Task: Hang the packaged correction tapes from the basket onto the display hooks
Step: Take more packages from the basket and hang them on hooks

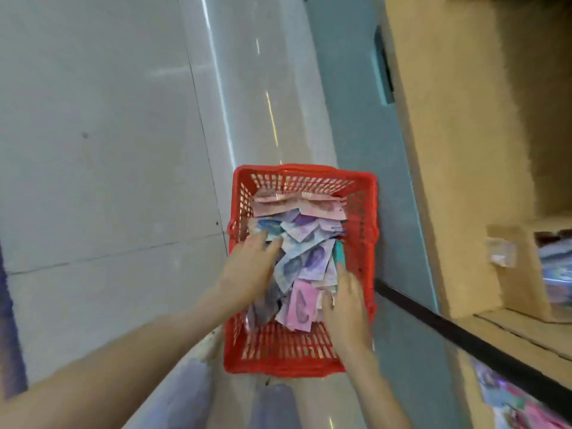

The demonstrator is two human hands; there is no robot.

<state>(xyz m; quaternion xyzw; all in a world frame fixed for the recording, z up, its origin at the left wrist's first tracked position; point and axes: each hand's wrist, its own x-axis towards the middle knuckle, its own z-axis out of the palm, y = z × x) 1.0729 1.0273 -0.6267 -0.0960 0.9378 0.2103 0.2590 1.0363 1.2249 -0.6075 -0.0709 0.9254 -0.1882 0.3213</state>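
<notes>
While the red basket (305,170) stands on the tiled floor (93,150) just beside the tan display unit (448,150), its stock of packaged correction tapes (305,252) lies heaped inside, pink, purple and blue, piled loosely. Left hand (250,270): inside the basket, fingers stretched out and resting on the left of the heap, nothing gripped. Right hand (346,308): at the heap's right edge, fingers extended towards a teal packet (339,253), no packet plainly pinched, though blur limits certainty. Display hooks: not discernible; some blurred packets (513,400) show at the unit's lower right. Judged progress: picking step only; the heap remains to be hung.
</notes>
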